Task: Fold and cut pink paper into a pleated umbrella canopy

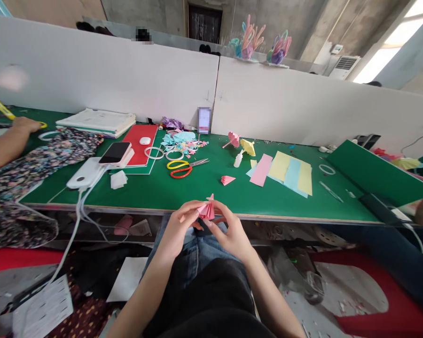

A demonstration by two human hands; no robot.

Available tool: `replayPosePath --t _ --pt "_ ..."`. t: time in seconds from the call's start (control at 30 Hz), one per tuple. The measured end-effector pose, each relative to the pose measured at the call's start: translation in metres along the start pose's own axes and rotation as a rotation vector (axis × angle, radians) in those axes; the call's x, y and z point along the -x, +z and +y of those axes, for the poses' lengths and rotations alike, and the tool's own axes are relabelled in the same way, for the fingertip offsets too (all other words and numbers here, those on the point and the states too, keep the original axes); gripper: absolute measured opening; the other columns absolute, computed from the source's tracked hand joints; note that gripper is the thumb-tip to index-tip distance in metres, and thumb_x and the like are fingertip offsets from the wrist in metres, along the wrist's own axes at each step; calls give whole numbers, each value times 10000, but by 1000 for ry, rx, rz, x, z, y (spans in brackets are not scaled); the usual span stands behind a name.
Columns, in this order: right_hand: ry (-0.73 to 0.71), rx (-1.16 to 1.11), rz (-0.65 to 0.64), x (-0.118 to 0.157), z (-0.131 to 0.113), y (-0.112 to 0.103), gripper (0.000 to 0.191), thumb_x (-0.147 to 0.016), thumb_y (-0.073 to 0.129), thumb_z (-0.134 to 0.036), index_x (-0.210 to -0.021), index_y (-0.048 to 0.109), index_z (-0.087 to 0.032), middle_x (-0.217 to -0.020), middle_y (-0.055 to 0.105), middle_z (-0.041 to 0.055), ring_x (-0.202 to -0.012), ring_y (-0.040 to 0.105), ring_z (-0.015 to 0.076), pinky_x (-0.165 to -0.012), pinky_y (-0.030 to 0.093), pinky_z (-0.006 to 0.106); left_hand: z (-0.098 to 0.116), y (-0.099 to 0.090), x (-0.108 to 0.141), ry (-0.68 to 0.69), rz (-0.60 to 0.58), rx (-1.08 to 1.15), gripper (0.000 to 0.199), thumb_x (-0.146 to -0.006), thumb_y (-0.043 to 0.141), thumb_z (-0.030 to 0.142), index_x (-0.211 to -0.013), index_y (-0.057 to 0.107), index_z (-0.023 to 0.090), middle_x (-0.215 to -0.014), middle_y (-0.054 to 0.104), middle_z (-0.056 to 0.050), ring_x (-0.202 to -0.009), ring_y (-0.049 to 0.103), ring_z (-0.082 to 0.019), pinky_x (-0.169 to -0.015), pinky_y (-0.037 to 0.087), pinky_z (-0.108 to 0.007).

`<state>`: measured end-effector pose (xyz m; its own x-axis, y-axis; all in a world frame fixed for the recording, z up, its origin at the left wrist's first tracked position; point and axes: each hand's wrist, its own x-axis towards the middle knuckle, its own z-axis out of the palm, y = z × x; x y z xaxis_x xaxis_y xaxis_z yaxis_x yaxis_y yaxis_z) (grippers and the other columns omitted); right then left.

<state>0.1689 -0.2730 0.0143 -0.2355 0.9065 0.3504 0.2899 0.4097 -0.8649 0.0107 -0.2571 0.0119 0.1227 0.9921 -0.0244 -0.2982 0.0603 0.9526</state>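
A pleated pink folded paper piece (207, 211) is held between my two hands, just in front of the table edge. My left hand (185, 218) pinches its left side, and my right hand (227, 225) grips its right side with thumb and fingers. On the green table (155, 191) beyond them lies a second pink pleated paper piece (227, 180). Scissors (185, 168) with yellow and orange handles lie to the left of it. Behind stand a small white glue bottle (238, 158), a pink paper umbrella (233, 139) and a yellow paper umbrella (248, 147).
Coloured paper sheets (292, 173) and a pink strip (261, 170) lie on the right, near tweezers (331, 192). Paper scraps (183, 141) and a phone (115, 153) on a power bank are on the left. Another person's hand (26, 124) is at far left. A white partition (127, 75) rises behind.
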Motion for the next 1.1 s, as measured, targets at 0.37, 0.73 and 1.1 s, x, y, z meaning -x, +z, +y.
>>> replayPosePath --t 0.37,0.73,1.1 --pt "5 34 6 1 -2 -4 501 -846 524 -144 -1328 426 -235 -1263 575 79 -1090 584 192 -828 538 310 -10 2 -1 262 94 -261 221 -821 599 325 -999 701 242 -1161 588 -71 -1070 582 -231 -621 572 -220" --pt "-62 241 188 -6 11 7 555 -818 408 -53 -1360 353 -158 -1409 410 144 -1273 440 220 -964 483 382 -21 8 0 518 113 -593 236 -872 523 206 -1054 672 189 -1184 649 -89 -1094 608 -205 -813 564 -279" --pt "-87 208 178 -14 21 4 423 -826 398 -62 -1190 601 -133 -1290 575 129 -1193 549 206 -978 478 332 -24 -1 -11 533 125 -681 254 -844 508 162 -1055 647 193 -1109 667 -84 -951 652 -177 -721 566 -257"
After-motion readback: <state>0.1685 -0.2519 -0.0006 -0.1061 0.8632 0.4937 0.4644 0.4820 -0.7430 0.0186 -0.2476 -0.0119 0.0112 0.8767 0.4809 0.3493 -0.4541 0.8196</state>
